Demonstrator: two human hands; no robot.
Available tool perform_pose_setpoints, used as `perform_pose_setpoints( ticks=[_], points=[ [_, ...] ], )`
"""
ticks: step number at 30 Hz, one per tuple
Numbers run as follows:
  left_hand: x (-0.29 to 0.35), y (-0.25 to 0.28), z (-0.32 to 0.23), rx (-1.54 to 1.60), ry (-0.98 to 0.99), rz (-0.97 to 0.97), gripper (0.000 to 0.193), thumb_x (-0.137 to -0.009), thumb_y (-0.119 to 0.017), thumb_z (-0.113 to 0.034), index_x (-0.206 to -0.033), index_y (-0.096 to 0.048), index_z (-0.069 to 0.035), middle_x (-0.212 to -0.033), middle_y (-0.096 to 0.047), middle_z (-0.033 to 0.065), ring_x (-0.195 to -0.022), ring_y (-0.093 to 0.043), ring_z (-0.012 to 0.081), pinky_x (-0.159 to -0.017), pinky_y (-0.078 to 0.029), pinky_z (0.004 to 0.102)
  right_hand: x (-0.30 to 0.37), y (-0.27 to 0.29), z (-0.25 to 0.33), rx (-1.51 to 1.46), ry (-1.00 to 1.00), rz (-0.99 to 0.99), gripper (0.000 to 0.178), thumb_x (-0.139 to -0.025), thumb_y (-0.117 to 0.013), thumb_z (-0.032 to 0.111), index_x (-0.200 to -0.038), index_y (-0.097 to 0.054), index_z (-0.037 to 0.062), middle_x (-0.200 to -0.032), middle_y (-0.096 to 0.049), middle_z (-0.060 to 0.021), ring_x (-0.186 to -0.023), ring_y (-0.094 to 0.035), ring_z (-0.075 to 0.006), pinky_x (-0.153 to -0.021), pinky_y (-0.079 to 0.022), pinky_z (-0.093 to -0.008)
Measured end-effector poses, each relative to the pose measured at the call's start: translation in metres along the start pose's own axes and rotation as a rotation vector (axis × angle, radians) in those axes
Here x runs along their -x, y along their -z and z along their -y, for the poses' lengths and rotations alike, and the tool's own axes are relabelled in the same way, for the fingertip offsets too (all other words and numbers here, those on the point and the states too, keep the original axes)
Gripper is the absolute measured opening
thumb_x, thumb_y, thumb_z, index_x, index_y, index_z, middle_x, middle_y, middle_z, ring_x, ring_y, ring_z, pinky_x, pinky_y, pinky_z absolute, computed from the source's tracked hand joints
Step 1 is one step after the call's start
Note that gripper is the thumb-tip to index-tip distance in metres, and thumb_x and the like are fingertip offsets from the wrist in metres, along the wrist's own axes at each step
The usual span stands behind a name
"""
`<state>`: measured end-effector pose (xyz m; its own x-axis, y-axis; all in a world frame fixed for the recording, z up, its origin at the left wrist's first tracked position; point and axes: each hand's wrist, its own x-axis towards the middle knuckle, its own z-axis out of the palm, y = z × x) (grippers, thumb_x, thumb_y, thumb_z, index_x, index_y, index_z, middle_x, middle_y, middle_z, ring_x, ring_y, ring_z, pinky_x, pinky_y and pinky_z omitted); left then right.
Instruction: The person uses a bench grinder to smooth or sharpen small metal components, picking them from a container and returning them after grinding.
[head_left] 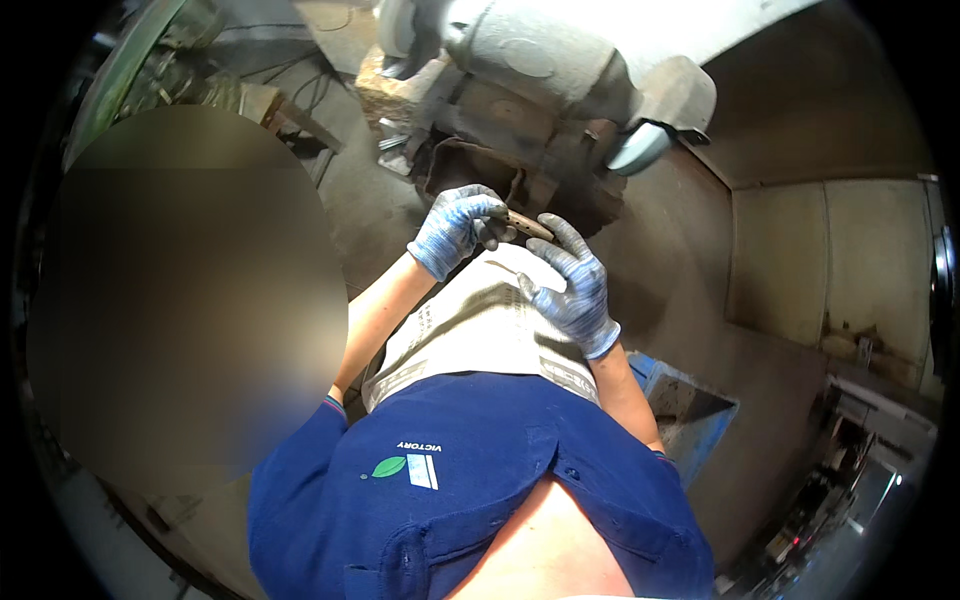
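A short brown metal bar with small holes (527, 224) is held between my two hands, in front of the machine. My left hand (455, 232), in a blue and grey knit glove with dark fingers, pinches its left end. At the other end, my right hand (578, 290), gloved the same way, has that end between its fingers, while its thumb stands apart below. The fingertips partly hide both ends. Beneath my hands, a pale printed sheet (470, 325) covers my lap.
A grey two-ended bench grinder (540, 60) stands just ahead, its right wheel (640, 148) facing me. Below it is a dark, open-topped housing (470, 165). A blue-rimmed container (725, 425) sits on the floor at right. Pale panels (780, 255) stand farther right. The left side is blurred.
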<state>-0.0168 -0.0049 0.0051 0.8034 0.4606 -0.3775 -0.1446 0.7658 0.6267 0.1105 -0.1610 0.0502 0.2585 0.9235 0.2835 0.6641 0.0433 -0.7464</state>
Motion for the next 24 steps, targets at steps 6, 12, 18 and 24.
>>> perform_pose_setpoints(
  ticks=[6, 12, 18, 24],
  points=[
    [-0.038, -0.016, 0.019, -0.175, -0.082, 0.094, 0.013, -0.084, -0.059, -0.01, -0.09, -0.06, 0.002, -0.076, -0.062, 0.0087, -0.059, -0.061, 0.0141, -0.056, -0.053, 0.0239, 0.014, 0.012, 0.008, -0.161, -0.134, -0.08, 0.035, -0.068, -0.071, 0.008, -0.101, -0.064, -0.0015, -0.118, -0.055, -0.0207, -0.103, -0.059, -0.0281, -0.086, -0.048, -0.0327],
    [-0.056, -0.027, 0.055, -0.22, 0.074, 0.261, 0.031, -0.086, -0.062, -0.014, -0.111, -0.056, 0.002, -0.091, -0.062, 0.007, -0.076, -0.061, 0.0115, -0.068, -0.052, 0.0245, 0.026, 0.003, -0.003, -0.015, -0.153, -0.019, 0.033, -0.068, -0.075, 0.01, -0.097, -0.065, -0.0015, -0.111, -0.057, -0.0196, -0.098, -0.061, -0.0271, -0.082, -0.05, -0.0324],
    [-0.04, -0.046, 0.033, -0.465, 0.111, 0.467, 0.049, -0.085, -0.062, -0.013, -0.126, -0.043, 0.006, -0.09, -0.063, 0.0119, -0.068, -0.062, 0.0134, -0.057, -0.054, 0.0245, 0.034, 0.022, -0.013, -0.219, -0.264, -0.219, 0.022, -0.07, -0.07, 0.004, -0.091, -0.066, -0.0016, -0.106, -0.058, -0.0146, -0.091, -0.062, -0.0229, -0.079, -0.05, -0.031],
    [-0.046, -0.052, 0.022, -0.561, 0.168, 0.552, 0.053, -0.086, -0.062, -0.018, -0.128, -0.041, 0.005, -0.095, -0.063, 0.0129, -0.072, -0.063, 0.0132, -0.062, -0.054, 0.0238, 0.043, 0.017, -0.027, -0.315, -0.265, -0.223, 0.018, -0.072, -0.068, 0.001, -0.09, -0.066, 0.0004, -0.104, -0.058, -0.013, -0.087, -0.061, -0.0205, -0.076, -0.049, -0.0283]
  ],
)
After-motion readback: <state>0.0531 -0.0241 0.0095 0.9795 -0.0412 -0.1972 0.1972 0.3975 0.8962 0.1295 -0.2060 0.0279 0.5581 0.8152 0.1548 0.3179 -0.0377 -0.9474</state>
